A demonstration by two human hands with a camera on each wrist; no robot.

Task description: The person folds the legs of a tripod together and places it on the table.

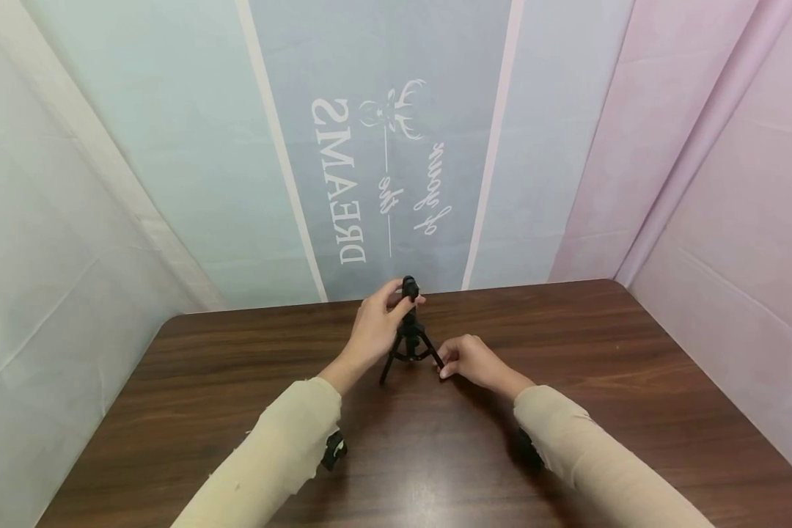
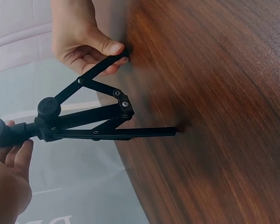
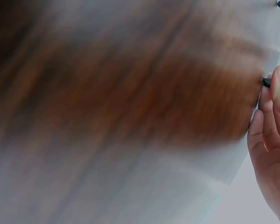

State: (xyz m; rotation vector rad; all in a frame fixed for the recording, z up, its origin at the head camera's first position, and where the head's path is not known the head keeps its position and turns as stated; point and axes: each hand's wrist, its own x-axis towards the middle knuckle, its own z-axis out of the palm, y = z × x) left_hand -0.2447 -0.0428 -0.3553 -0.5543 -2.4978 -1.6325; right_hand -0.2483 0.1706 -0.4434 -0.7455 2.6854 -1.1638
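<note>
A small black tripod (image 1: 412, 341) stands near the back of the brown table, its legs spread and joined by hinged braces. My left hand (image 1: 374, 323) grips its upper part, with fingers and thumb round the head. In the left wrist view a round knob (image 2: 49, 108) shows where the legs meet. My right hand (image 1: 471, 361) pinches the lower end of the right leg between thumb and fingers. Close up, that leg's tip (image 3: 266, 82) shows at the fingertips of the right hand (image 3: 273, 135). Most of the tripod lies outside the right wrist view.
The dark wood-grain table (image 1: 422, 455) ends just behind the tripod. Beyond it hangs a pale backdrop (image 1: 396, 44) with mirrored lettering, and cloth walls rise on both sides. A black device (image 1: 334, 450) is at the left sleeve's underside.
</note>
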